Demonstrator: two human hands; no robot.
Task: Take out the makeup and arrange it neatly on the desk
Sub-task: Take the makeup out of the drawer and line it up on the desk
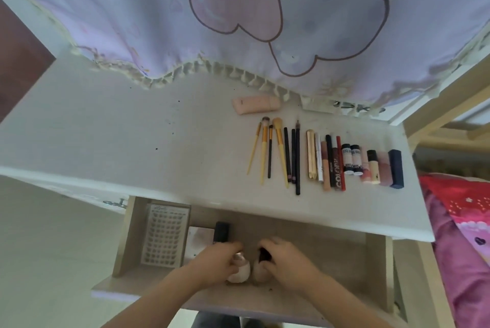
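Note:
Both hands are down in the open drawer under the white desk. My left hand grips a pale pink rounded bottle. My right hand grips a beige bottle with a dark cap beside it. On the desk lie a row of brushes and pencils, a row of lipsticks and small bottles, and a pink tube behind them. Left in the drawer sit a false-lash card, a pale compact and a dark box.
A lilac curtain with heart prints hangs over the back of the desk. A pink and red bedspread lies to the right. A drawer handle shows on the left front. Pale floor is at the lower left.

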